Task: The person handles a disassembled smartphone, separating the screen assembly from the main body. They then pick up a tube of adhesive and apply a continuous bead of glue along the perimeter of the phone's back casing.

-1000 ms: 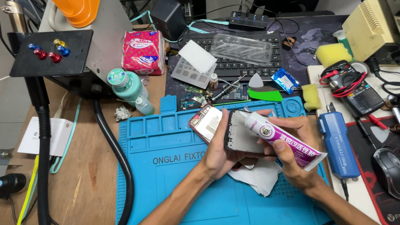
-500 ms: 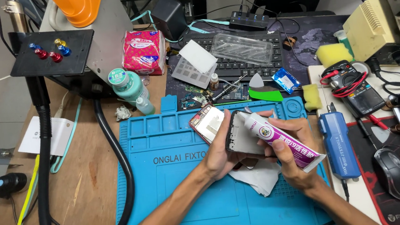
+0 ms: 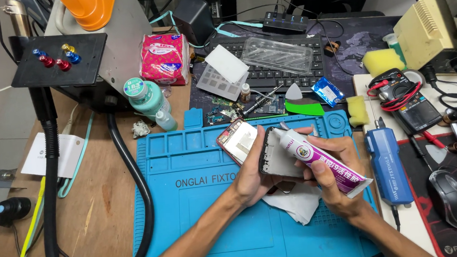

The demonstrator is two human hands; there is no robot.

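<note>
1. Left hand (image 3: 251, 178) is curled around the lower left edge of a dark phone frame (image 3: 281, 157), fingers wrapped behind it and the thumb on the near side, holding it tilted above the blue work mat (image 3: 191, 213).
2. Right hand (image 3: 334, 177) is closed around a white and purple glue tube (image 3: 323, 162), fingers bent tightly over its middle, with the nozzle end laid against the upper edge of the phone frame.
3. Both hands meet over the right half of the mat, the tube crossing the frame's face at a slant from upper left to lower right.
4. White tissue (image 3: 298, 204) lies crumpled on the mat directly beneath the hands.
5. Just left of the frame, a second phone part with a reddish rim and pale back (image 3: 238, 140) rests on the mat, touching or nearly touching the left hand's fingertips; which one cannot be told.
6. Right of the hands, a blue electric screwdriver (image 3: 386, 165) lies along the mat's edge.
7. Beyond the mat sit a green plastic pick (image 3: 304, 108), a black keyboard (image 3: 284, 72) with a clear plastic tray on it, and a teal bottle (image 3: 147, 99) to the left.
8. Farther right are a yellow sponge (image 3: 382, 61), a multimeter with red leads (image 3: 408, 103) and a dark computer mouse (image 3: 454, 198).
</note>
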